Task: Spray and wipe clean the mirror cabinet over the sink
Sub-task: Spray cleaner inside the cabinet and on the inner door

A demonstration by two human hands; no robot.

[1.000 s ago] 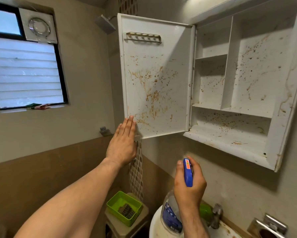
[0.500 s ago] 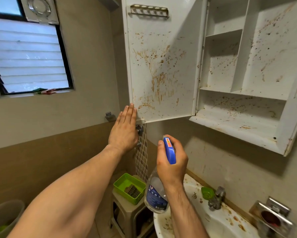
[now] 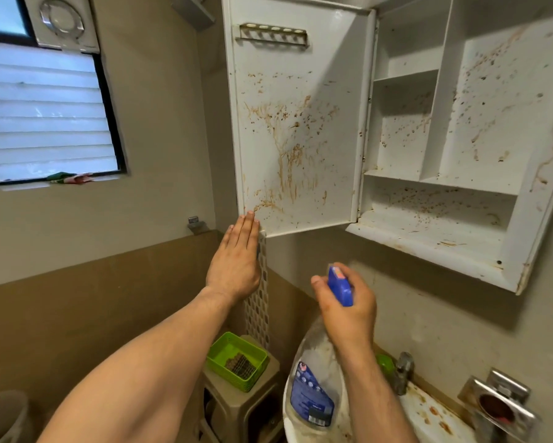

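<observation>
The white cabinet (image 3: 505, 257) hangs on the wall with its door (image 3: 297, 123) swung open to the left. Brown stains spatter the door's inner face and the shelves. My left hand (image 3: 237, 263) is flat with fingers straight and together, fingertips touching the door's lower left corner. My right hand (image 3: 345, 308) is closed around the neck of a clear spray bottle (image 3: 313, 394) with a blue trigger head (image 3: 340, 286), held below the door and pointing up toward it. The mirror side of the door is hidden.
A stained white sink (image 3: 428, 420) with a metal tap (image 3: 403, 372) lies below the cabinet. A green basket (image 3: 237, 359) sits on a beige stool (image 3: 237, 404) at the left of the sink. A metal soap holder (image 3: 499, 404) is on the right wall. A louvred window (image 3: 45, 116) is at left.
My view has shifted, so the cabinet sits differently in frame. My right hand with the bottle has risen slightly toward the door. My left hand stays at the door's lower corner.
</observation>
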